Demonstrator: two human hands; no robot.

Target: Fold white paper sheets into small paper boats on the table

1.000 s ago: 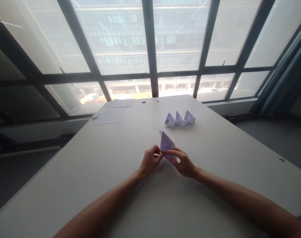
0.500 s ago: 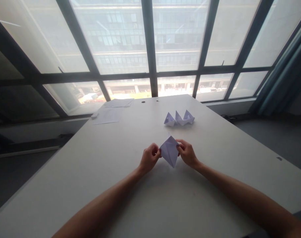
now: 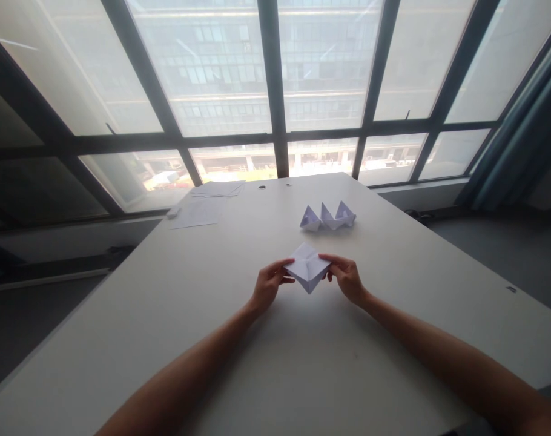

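Note:
Between my two hands is a folded white paper (image 3: 308, 269), diamond-shaped, with creases across its top and one point facing me. My left hand (image 3: 269, 283) pinches its left corner, thumb and fingers closed on the edge. At the opposite corner, my right hand (image 3: 346, 277) grips the paper in the same way. Just beyond it, on the white table (image 3: 175, 339), stand folded paper boats (image 3: 333, 218) in a row, their peaks pointing up. The underside of the held paper is hidden from me.
Flat white sheets (image 3: 196, 213) lie at the far left of the table, with a small pale object (image 3: 172, 212) beside them at the edge. Large windows (image 3: 321, 66) rise behind the table. A blue curtain (image 3: 516, 115) hangs at the right.
The folded paper has tilted from facing me to lying flatter, its top now opened out. Both hands have shifted their hold, with fingers now along the side corners.

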